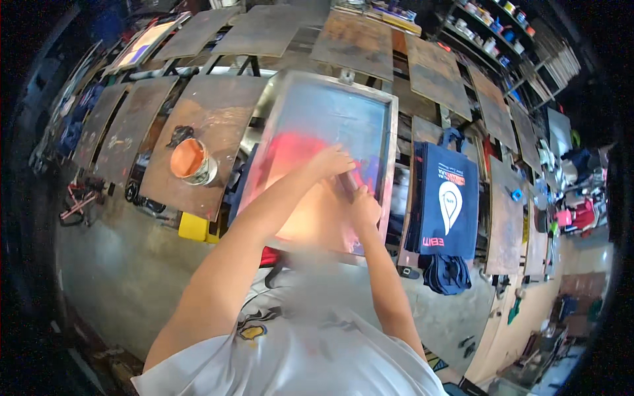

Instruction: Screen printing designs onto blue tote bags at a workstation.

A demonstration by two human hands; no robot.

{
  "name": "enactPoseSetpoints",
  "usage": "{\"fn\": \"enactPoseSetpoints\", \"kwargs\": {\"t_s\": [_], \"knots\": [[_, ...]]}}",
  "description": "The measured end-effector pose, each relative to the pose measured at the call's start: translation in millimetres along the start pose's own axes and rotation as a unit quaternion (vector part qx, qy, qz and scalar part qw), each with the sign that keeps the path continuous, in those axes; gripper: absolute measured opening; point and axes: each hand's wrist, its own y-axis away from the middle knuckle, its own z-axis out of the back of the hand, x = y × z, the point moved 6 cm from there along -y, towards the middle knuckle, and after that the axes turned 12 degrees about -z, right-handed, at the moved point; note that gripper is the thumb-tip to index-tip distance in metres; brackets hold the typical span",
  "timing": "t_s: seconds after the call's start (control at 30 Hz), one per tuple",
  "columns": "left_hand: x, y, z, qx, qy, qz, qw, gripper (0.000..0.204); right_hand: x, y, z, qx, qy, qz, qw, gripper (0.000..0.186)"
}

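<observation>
Nearest the camera is the person's white shirt (297, 360), with a small yellow-and-dark design on the chest; both bare forearms reach forward from it. The thing in hand is a brownish bar (348, 185), set slantwise inside a framed screen, a little right of its middle. The left hand (332, 162) has its grip closed on the bar's far end, and the right hand (365, 208) has its grip closed on the near end. The bar is blurred and half covered by fingers, so it is probably a squeegee, though its shape is hard to make out.

The framed screen (392, 135) has a pale rim, and its surface is peach-orange at the near end, pink-red farther up on the left and bluish at the far end.

Just right of the screen lies a stack of navy bags (448, 191), the top one bearing a white teardrop print; handles hang off the near edge. To the left, a brown tabletop (218, 105) carries a pale tub (207, 174) of orange paste, with a crumpled black item (180, 136) just behind it. A yellow object (193, 227) shows below that tabletop's near edge. At the far right, a shelf (485, 32) holds bottles and jars.
</observation>
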Motion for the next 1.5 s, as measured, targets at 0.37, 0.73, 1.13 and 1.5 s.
{"fn": "enactPoseSetpoints", "kwargs": {"t_s": [0.37,0.73,1.13,1.5], "knots": [[32,106,-20,-0.070,0.072,0.122,0.987,0.063,80,-18,-26,0.048,0.026,0.126,0.991,0.054],[-27,246,-40,-0.178,0.084,0.370,0.908,0.059,180,20,-30,0.129,0.089,0.357,0.921,0.058],[-9,126,-14,-0.260,0.115,0.218,0.934,0.024,77,5,1,0.114,0.037,0.261,0.958,0.056],[-14,-4,-34,-0.133,-0.010,0.023,0.991,0.039,-7,19,3,0.036,-0.010,0.011,0.999,0.059]]}}
